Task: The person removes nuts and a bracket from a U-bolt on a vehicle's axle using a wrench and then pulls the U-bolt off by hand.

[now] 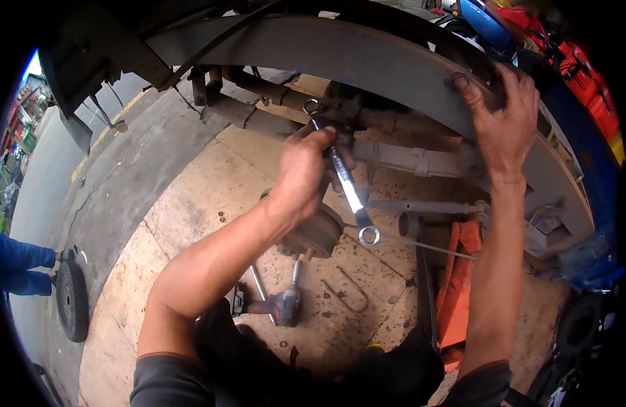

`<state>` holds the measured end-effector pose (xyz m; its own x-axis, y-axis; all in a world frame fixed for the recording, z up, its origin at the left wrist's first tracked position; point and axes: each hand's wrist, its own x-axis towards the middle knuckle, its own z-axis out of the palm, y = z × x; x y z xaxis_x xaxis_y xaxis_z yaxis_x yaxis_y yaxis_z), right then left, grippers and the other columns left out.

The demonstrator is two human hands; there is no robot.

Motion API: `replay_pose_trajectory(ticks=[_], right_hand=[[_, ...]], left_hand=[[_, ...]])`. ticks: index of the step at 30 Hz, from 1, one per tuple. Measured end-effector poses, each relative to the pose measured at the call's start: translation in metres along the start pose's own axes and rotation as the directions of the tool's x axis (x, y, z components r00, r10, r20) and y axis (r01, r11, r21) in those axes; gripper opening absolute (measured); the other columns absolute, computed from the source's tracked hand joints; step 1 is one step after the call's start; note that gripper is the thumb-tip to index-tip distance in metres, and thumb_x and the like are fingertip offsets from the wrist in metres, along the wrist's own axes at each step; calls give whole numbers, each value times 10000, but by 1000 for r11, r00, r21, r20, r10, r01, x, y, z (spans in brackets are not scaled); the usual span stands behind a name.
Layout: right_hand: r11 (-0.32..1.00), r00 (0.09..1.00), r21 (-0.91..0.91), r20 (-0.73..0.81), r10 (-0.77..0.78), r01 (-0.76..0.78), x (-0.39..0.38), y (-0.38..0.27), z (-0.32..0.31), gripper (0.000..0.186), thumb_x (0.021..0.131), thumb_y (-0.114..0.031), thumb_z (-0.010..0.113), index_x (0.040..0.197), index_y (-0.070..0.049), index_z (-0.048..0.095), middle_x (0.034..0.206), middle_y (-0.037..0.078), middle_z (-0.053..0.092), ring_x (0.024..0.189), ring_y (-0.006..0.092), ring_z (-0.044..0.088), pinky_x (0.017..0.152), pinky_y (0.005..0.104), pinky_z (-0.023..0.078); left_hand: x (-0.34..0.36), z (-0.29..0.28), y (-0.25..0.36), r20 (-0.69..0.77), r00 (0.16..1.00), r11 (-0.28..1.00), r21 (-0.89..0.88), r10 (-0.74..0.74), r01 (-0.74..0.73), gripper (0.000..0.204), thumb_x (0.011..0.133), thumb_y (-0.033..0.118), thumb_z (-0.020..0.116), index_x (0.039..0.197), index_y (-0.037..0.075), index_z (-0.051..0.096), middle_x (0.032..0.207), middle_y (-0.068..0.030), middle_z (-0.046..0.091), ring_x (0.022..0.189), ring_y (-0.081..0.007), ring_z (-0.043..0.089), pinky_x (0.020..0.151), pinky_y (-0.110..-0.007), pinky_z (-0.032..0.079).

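Note:
My left hand (305, 166) is closed around the middle of a shiny double-ended ring wrench (347, 182). The wrench slants down to the right, its upper ring close to a dirty axle assembly (343, 112); whether that ring touches anything I cannot tell. Higher up on the right, my right hand (506, 119) grips a long grey metal beam (326, 51). Its thumb presses the beam's face and its fingers reach over the upper edge. Below my left wrist sits a round brown hub or drum (313, 234), partly hidden by my forearm.
On the stained floor lie a cordless impact wrench (286, 308), a U-shaped bolt (350, 293) and small nuts (222, 217). An orange metal frame (459, 285) stands beside my right forearm. Far left, a person in blue trousers (28, 261) is near a wheel (71, 302).

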<state>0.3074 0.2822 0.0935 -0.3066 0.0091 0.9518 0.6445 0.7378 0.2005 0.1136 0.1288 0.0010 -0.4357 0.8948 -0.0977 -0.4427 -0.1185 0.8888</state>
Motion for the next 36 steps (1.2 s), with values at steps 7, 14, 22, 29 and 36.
replay_pose_trajectory(ticks=[7,14,22,29,36], right_hand=[[955,570,35,808,147,-296,-44,-101,68,515,902,-539,570,822,-38,655,758,139,685,778,333,663,699,447,514],[978,397,-64,907,141,-201,-54,-119,123,610,921,-594,495,832,-27,701,820,186,697,850,364,674,762,468,524],[997,367,28,930,0,-71,-53,-124,121,391,968,-343,510,1060,20,623,957,233,682,932,396,653,820,478,513],[971,556,186,828,-74,-148,-69,-115,118,371,964,-381,515,1081,-33,561,983,231,657,953,427,614,809,512,473],[990,426,-46,899,99,-133,-52,-139,119,349,955,-373,537,1026,-35,593,959,217,675,965,432,608,796,501,459]], left_hand=[[-96,-147,15,-171,948,934,284,270,-215,197,954,240,558,965,48,520,598,-83,560,455,-148,512,431,-249,397],[-183,-278,-50,-571,771,896,444,284,-1,127,965,151,515,931,29,525,599,-19,497,495,-92,455,439,-249,363],[-261,-326,-158,-720,692,938,278,62,206,187,945,183,542,1024,16,567,683,-35,538,527,-121,496,458,-269,396],[-269,-298,-178,-599,794,915,256,-104,313,141,959,169,543,945,30,531,661,-34,529,552,-134,518,500,-287,426],[-304,-293,-240,-424,900,425,800,-100,424,168,891,183,605,966,35,584,710,-187,619,648,-347,624,612,-435,481]])
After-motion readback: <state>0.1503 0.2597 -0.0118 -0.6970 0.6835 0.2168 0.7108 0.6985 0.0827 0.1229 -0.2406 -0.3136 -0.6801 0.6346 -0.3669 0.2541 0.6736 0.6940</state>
